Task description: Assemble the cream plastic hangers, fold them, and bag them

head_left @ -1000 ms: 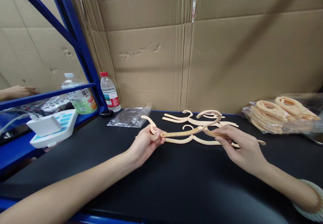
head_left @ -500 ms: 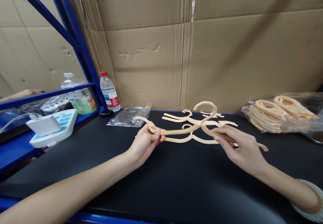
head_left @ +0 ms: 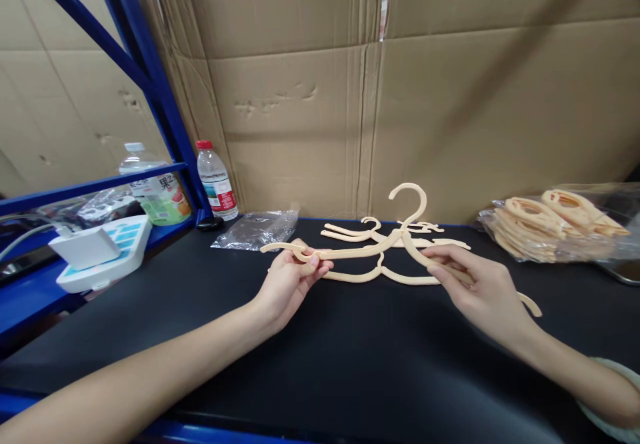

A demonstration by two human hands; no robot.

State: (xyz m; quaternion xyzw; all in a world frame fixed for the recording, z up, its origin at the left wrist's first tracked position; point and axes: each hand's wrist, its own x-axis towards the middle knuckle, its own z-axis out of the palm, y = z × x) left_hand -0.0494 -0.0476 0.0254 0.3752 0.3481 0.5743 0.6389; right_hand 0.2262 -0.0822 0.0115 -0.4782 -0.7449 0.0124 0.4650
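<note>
A cream plastic clothes hanger (head_left: 359, 252) is held up above the black table between my two hands, its hook pointing upward. My left hand (head_left: 286, 283) pinches its left arm near the outer end. Closed around its right arm is my right hand (head_left: 477, 286), and the curved tip sticks out beyond it. Just behind and below lies another cream hanger (head_left: 353, 277) on the table, partly covered by the held one and my hands. Farther back rest folded hanger parts (head_left: 345, 234), partly hidden by the held hanger.
Clear plastic bags with several folded cream hangers (head_left: 540, 227) lie at the right. A flat clear bag (head_left: 257, 229) and a red-capped water bottle (head_left: 216, 181) stand back left. A white power strip (head_left: 125, 241) sits by the blue frame (head_left: 145, 84). Cardboard (head_left: 300, 97) walls the back.
The held hanger has tilted, with its hook raised higher and its front face turned more toward me. Its right tip has moved a little right and down. Both hands keep their grip.
</note>
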